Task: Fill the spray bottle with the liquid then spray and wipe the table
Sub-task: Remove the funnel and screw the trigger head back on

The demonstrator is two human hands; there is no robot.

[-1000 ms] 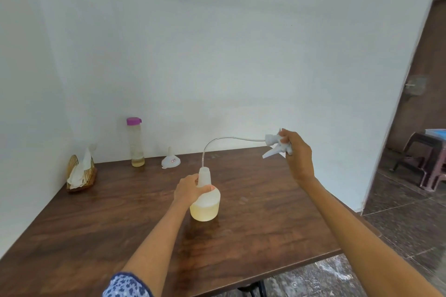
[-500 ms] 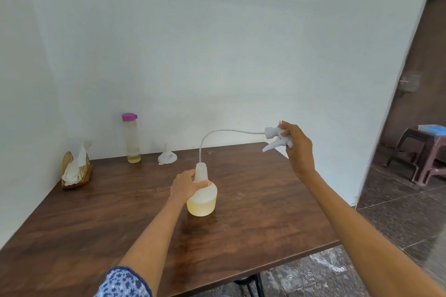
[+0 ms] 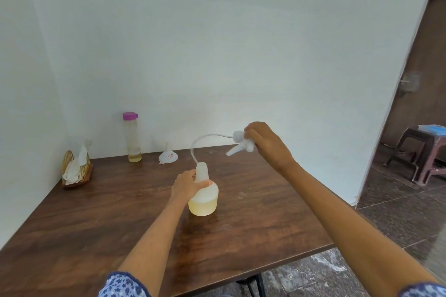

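Note:
A squat translucent spray bottle (image 3: 204, 200) with pale yellow liquid in its lower half stands uncapped on the brown wooden table (image 3: 96, 219). My left hand (image 3: 187, 185) grips its neck and shoulder. My right hand (image 3: 268, 143) holds the white spray head (image 3: 240, 143) in the air, up and to the right of the bottle. The head's thin curved tube (image 3: 200, 141) arcs down, its lower end at the bottle's mouth. A tall clear bottle (image 3: 131, 137) with a purple cap and a little yellow liquid stands at the back wall.
A small white funnel (image 3: 168, 157) lies upside down on the table near the tall bottle. A wicker holder with white tissues (image 3: 76, 169) sits at the back left corner. White walls close the back and left. The table's right edge borders a tiled floor with a stool (image 3: 420, 149).
My right hand has shifted the spray head a little toward the bottle, and the tube's end has dropped to the mouth. My left hand keeps its hold on the bottle.

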